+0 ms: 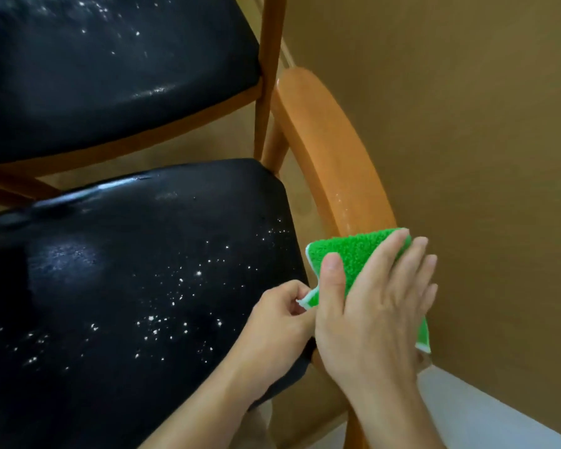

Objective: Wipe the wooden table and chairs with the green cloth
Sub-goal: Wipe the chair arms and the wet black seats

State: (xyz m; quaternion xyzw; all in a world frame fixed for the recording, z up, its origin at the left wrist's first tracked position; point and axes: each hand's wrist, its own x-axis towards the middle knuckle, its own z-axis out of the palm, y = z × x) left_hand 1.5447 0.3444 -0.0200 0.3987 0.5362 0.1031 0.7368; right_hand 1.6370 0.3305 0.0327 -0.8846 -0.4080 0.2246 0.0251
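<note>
A wooden chair fills the view, with a curved orange-brown armrest (324, 157) running down the right side. The green cloth (353, 254) with a white edge is draped over the near end of that armrest. My right hand (376, 312) lies flat on the cloth, fingers straight, pressing it onto the wood. My left hand (279, 322) pinches the cloth's white corner beside the seat. The black padded seat (127, 286) and black backrest (110, 76) are speckled with white specks. A few pale specks sit on the armrest just above the cloth.
A tan wall (467, 124) stands close to the right of the armrest. A pale floor strip (483, 416) shows at the bottom right. Wooden frame posts (269, 76) rise behind the seat, beside the backrest.
</note>
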